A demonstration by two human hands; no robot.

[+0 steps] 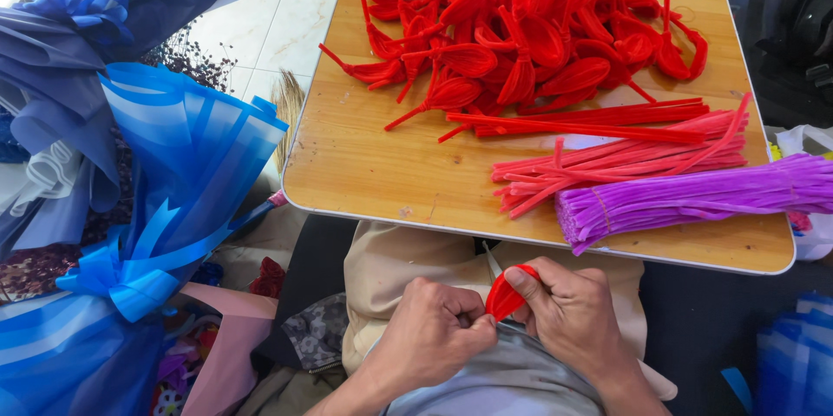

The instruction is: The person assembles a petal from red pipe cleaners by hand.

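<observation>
Both hands, left hand (pixel 434 325) and right hand (pixel 568 312), pinch a red pipe-cleaner loop (pixel 505 294): light, bendy, best gripped at its twisted base.

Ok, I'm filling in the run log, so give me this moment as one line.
left hand: pinching red pipe cleaner loop | right hand: pinching same loop | wooden table: red loops pile, pink bundle, purple bundle
</observation>
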